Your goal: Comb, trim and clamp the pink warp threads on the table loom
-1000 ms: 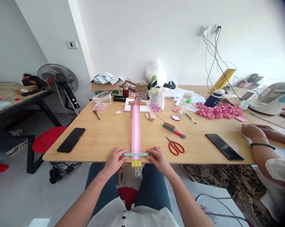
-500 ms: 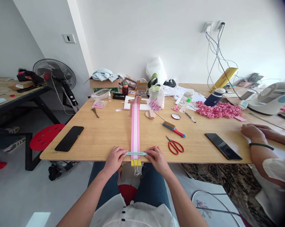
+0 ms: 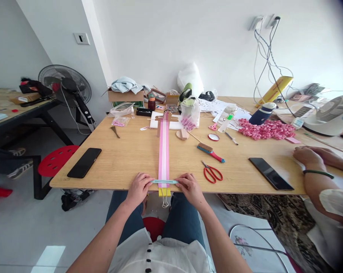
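A long band of pink and white threads [image 3: 164,151] runs straight from the table's front edge toward the back. Across its near end lies a thin light-blue slotted bar [image 3: 164,181]. My left hand [image 3: 139,188] pinches the bar's left end between thumb and fingers. On the other side, my right hand [image 3: 191,188] pinches its right end. Just below the bar, a yellow binder clip [image 3: 164,192] grips the threads at the table edge, its wire handles hanging down. At the far end, the threads meet a brown piece [image 3: 166,118] on a white pad.
Red-handled scissors [image 3: 213,172] and a brush [image 3: 210,152] lie to the right of the band. Black phones rest at left [image 3: 84,163] and right [image 3: 270,173]. Another person's forearms [image 3: 313,163] lean on the table at far right. Bags, a box [image 3: 126,96] and papers crowd the back.
The camera view has shifted slightly. Both hands keep their pinch on the bar, which stays at the same place on the band just above the clip.
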A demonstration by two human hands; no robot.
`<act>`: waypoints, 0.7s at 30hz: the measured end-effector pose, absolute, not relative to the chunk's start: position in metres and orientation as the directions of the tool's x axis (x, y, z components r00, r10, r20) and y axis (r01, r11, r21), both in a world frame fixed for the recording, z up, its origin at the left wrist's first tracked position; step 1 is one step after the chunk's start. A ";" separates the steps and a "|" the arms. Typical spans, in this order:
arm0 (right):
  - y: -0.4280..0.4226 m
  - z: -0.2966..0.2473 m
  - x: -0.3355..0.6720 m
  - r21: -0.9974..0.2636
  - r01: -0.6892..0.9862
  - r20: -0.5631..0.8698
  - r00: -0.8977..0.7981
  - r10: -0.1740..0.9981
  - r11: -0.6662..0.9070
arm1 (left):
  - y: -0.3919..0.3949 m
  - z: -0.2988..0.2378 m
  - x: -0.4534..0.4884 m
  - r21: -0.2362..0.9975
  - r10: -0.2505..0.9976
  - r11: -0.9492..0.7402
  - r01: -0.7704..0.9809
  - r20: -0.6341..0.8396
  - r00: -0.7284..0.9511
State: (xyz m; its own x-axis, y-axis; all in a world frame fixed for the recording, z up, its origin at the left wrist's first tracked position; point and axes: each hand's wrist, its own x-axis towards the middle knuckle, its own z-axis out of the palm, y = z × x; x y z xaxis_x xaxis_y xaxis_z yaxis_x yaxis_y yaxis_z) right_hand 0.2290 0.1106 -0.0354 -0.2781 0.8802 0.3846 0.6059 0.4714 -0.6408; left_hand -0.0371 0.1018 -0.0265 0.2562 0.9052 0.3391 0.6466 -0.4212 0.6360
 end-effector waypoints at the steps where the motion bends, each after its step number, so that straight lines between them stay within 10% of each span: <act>1: 0.111 -0.035 0.229 -0.643 0.605 0.383 -0.278 0.881 0.470 | 0.102 -0.026 -0.037 0.635 0.905 -0.422 0.647 0.339 0.257; 21: 0.110 -0.033 0.230 -0.672 0.588 0.356 -0.275 0.893 0.449 | 0.100 -0.027 -0.039 0.646 0.902 -0.429 0.632 0.338 0.267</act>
State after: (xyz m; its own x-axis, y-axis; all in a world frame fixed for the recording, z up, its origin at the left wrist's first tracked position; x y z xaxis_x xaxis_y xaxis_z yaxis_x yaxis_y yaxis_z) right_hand 0.2299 0.1095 -0.0325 -0.2751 0.8930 0.3563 0.5885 0.4494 -0.6721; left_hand -0.0392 0.1004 -0.0275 0.2670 0.9024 0.3381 0.6319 -0.4289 0.6456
